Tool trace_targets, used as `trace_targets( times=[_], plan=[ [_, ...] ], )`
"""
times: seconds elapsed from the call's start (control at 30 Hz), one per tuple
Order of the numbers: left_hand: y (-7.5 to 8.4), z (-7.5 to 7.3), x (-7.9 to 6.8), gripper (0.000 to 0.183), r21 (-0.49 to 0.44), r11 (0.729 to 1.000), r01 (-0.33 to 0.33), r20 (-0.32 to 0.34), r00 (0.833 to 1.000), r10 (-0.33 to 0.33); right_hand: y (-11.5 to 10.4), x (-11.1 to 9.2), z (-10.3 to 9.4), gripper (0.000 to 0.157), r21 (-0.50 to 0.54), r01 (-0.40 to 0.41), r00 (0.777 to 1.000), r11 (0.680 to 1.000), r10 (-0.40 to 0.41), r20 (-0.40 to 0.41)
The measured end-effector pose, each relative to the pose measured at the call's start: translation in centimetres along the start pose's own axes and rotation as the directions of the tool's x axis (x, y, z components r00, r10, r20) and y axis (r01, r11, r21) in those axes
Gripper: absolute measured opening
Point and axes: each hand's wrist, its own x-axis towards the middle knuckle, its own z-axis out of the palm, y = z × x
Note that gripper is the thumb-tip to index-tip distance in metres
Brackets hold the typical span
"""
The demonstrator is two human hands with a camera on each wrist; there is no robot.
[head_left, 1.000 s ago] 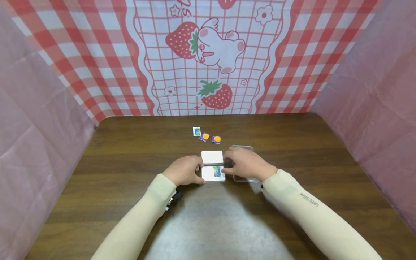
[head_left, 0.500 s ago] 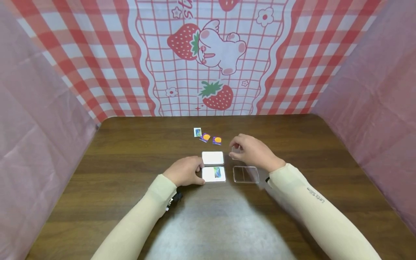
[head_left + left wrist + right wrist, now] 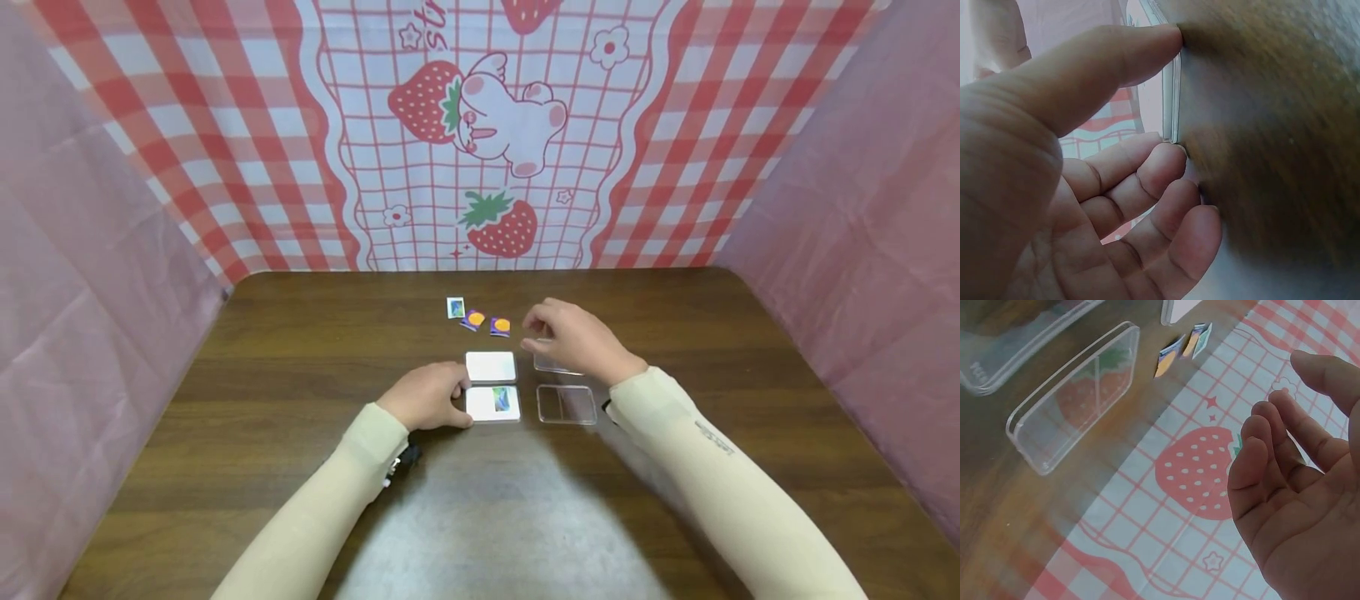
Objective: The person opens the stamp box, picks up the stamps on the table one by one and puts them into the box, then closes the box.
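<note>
My left hand [image 3: 426, 395] holds the left edge of the front flat white case [image 3: 480, 403], thumb at its near corner and index finger at its far one. In the left wrist view, the thumb [image 3: 1147, 50] and index fingertip meet the ends of the case's edge. A small green-blue picture piece [image 3: 502, 399] lies on that case. Just behind sits a second white case [image 3: 491, 367]. To the right, my right hand [image 3: 576, 335] is raised over the back clear plastic lid [image 3: 1079, 394], partly covering it in the head view. Its fingers are loosely bent and hold nothing.
A front clear lid [image 3: 566, 405] lies right of the front white case. Farther back are two small purple-and-orange pieces [image 3: 500, 327] and one white-bordered picture piece [image 3: 455, 307]. A strawberry-print cloth [image 3: 495, 225] hangs behind the table; pink cloth covers both sides.
My right hand has left the front white case's right end and moved right and back, first over the back clear lid, then slightly farther back. The left hand stays in place.
</note>
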Motion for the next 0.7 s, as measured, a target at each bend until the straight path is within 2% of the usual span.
trace_targets(
  times=[0.23, 0.47, 0.7],
  plan=[
    [-0.2, 0.1, 0.0, 0.045, -0.012, 1.0, -0.001, 0.002, 1.0, 0.001, -0.5, 1.5, 0.0, 0.024, -0.016, -0.012, 1.0, 1.0, 0.012, 0.016],
    [-0.4, 0.1, 0.0, 0.044, -0.013, 1.0, -0.012, -0.004, 1.0, 0.012, -0.7, 3.9, 0.4, 0.018, -0.019, -0.02, 0.999, 1.0, 0.021, 0.042],
    [-0.4, 0.1, -0.1, 0.044, -0.006, 1.0, -0.029, -0.014, 0.999, 0.029, -1.2, 6.4, 1.2, 0.015, -0.06, -0.041, 0.992, 0.997, 0.047, 0.115]
  ],
)
